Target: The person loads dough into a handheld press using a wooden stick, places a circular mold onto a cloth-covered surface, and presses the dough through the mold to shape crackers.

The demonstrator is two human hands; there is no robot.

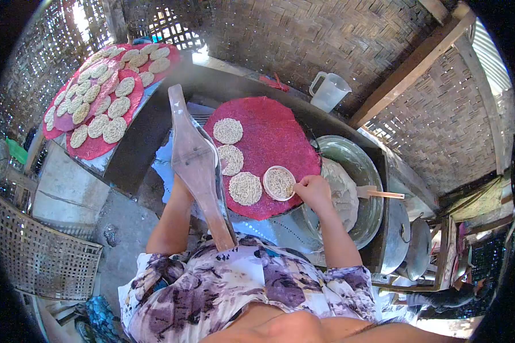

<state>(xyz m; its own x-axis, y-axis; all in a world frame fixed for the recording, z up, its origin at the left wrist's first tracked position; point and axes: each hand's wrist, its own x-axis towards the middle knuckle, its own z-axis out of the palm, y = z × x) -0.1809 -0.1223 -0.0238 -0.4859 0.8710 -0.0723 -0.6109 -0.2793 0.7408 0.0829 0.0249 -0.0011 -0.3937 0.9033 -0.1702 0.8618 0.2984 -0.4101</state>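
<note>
Toward the front edge of the red cloth (277,134), bare fabric beyond, I see the right hand (315,193) pinching a round ring (266,190) of stringy dough (279,183); a wooden beam (194,150) hides the left hand, grip unclear to me.

You are wearing the one camera on your head; it is facing forward and steeply down, looking over your patterned top (286,294) at the bottom; the red mat (269,134) is lying near, about the centre; the wooden tool (194,148) is rising closer to the lens, hiding your left hand; the woven wall (303,40) is standing farther off, at the top; dark corners are framing the round, wide view.
</note>
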